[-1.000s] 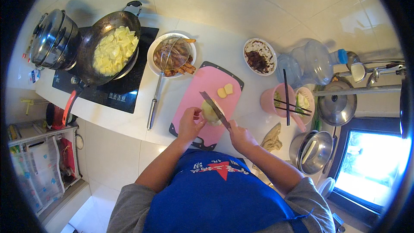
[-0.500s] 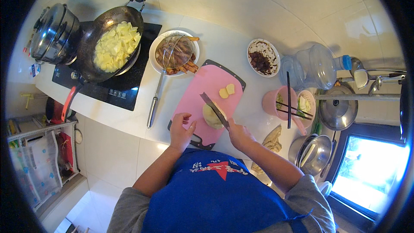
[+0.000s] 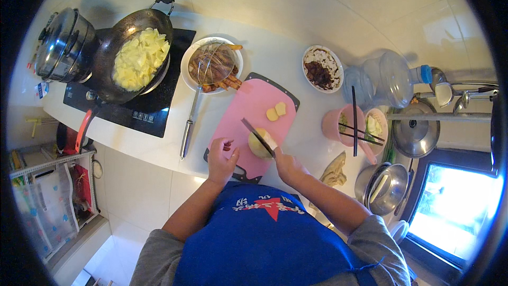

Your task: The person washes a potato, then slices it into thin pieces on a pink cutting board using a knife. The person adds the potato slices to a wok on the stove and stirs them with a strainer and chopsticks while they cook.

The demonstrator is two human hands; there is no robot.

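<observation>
On the pink cutting board point(image 3: 241, 111) lies a pale, round, peeled potato point(image 3: 257, 147), close to the board's near end. My right hand point(image 3: 288, 167) grips the handle of a dark-bladed knife point(image 3: 256, 135). Its blade slants over the potato's top; whether it has cut in, I cannot tell. Beside the potato, on its left, my left hand point(image 3: 223, 161) is empty, with thumb and loosely bent fingers apart. Toward the far right of the board rest two small yellow slices point(image 3: 272, 114).
Left, a wok point(image 3: 111, 47) of pale slices stands on a black cooktop point(image 3: 151, 111) beside a pot point(image 3: 66, 45). A strainer point(image 3: 214, 66) lies across a bowl point(image 3: 186, 77). Rightward are a dish point(image 3: 324, 53), a pink container point(image 3: 336, 127) with chopsticks point(image 3: 354, 106), and a water jug point(image 3: 389, 79).
The knife and my right hand have shifted slightly left, so the blade now crosses nearer the potato's middle. My left hand stays nearly in place.
</observation>
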